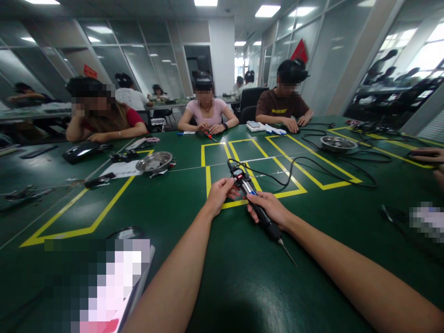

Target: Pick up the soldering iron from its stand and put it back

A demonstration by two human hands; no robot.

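An electric screwdriver [261, 212] with a black body and silver section lies across my grasp, its thin bit pointing down toward me on the right. My right hand [268, 208] is wrapped around its middle, thumb on top. At the far end, where a black cord [277, 181] joins, my left hand [221, 193] pinches the tool's top near a small red label. Some left fingertips are hidden behind the tool. Both hands are above the green table [239, 259].
Yellow tape outlines [312, 187] mark the table. Metal bowls stand left [154, 162] and right [338, 144]. A pixelated object [114, 282] lies near my left forearm. A red-handled screwdriver [210, 135] is near a seated person [208, 111] across; other people sit either side.
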